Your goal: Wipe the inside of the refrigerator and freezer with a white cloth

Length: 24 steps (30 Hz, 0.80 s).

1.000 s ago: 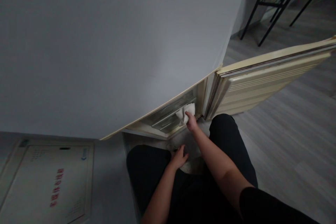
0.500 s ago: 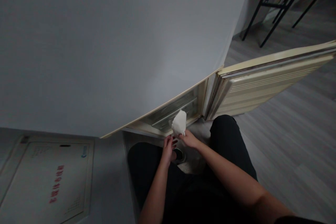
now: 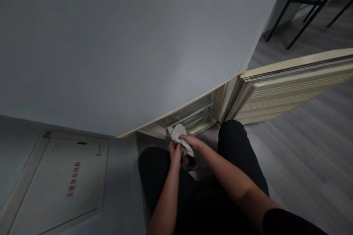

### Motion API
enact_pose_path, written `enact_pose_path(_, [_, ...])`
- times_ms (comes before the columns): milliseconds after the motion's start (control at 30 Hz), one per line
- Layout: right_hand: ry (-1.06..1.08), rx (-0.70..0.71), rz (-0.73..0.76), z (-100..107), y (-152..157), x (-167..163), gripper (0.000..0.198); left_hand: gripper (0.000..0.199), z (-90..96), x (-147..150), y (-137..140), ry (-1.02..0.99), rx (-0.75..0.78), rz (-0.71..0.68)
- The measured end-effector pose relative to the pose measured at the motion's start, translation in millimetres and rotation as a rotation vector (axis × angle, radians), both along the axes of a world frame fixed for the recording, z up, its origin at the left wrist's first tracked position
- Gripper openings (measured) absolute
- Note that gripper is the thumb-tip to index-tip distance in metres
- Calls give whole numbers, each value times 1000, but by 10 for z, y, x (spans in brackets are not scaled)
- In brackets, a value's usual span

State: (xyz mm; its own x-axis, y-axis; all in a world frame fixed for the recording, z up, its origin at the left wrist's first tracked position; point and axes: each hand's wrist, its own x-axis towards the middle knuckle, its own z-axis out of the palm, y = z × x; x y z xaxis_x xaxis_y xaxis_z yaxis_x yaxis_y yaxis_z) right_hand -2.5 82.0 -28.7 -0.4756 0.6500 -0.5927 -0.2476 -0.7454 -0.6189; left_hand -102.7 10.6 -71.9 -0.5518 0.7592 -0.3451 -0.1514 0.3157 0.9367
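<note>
The right hand holds a white cloth with its thumb lying over the fabric; part of the cloth stands up above the fingers, and a loose end hangs down on the near side. The left hand is just to the left, its curled fingers at the cloth's near left edge; whether they grip it cannot be told. The cloth is in front of the left part of an open compartment, between the person's dark-clad knees and above a shoe. The compartment lies under the cream edge of a broad pale surface, and its cream ribbed door swings out to the right. A panel with red lettering is at the near left; black legs stand at the far right on the grey floor.
</note>
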Motion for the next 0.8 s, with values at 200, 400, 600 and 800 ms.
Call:
enact_pose_path(200, [-228,196,-36,64,35,227,21,44,164,-123,-74,86,71,-16])
enact_pose_path(400, [-330,427,-178,-28,-176,295,6,21,400,-203,-162,365,132,-72])
enact_pose_path(600, [-48,394,61,18,-348,258,11,18,562,-5,-89,535,177,-340])
enact_pose_path(800, [-237,177,157,-166,-261,587,13,12,625,252,-107,638,175,-407])
